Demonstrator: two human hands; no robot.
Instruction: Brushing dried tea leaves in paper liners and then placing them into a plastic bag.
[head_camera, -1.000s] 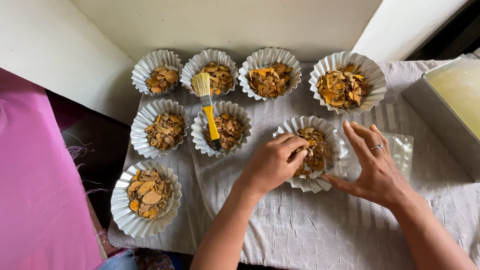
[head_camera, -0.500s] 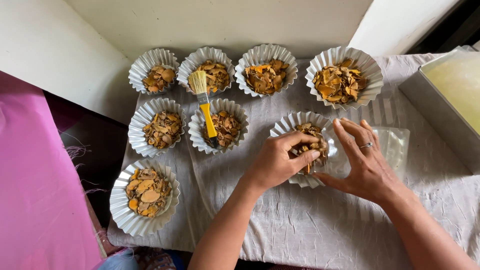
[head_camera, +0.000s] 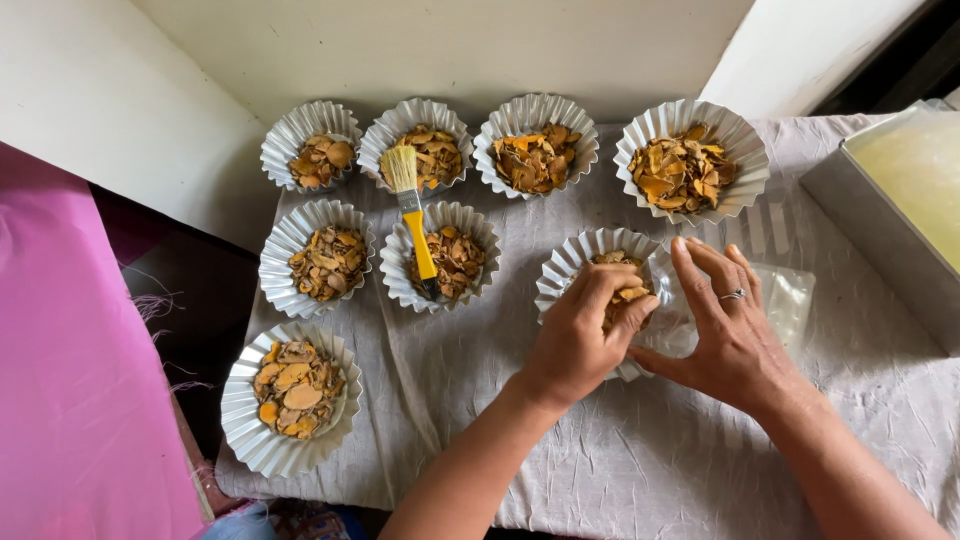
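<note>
Soft, even daylight, fairly bright. Faint shadows under the pleated cups (head_camera: 448, 256) and beneath both forearms on the wrinkled cloth (head_camera: 640, 450). Mild sheen on the metal tray (head_camera: 880, 215) at the cloth's right edge. Focus sharp centrally; slight wide-angle stretch toward corners. Dark gap (head_camera: 195, 300) left of the cloth is underexposed.

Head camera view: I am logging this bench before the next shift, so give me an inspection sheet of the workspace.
Surface: wrinkled grey cloth over the table.
Job's things: fluted foil cup of dried orange-brown slices, partly under both hands.
Clutter: seven more filled foil cups; yellow-handled brush lying across two of them; clear plastic bag; metal tray at right.
Grippers: left hand pinching slices in the cup; right hand, ringed, open beside the cup.
Cables: nothing seen.
Surroundings: white wall; pink fabric at left.
</note>
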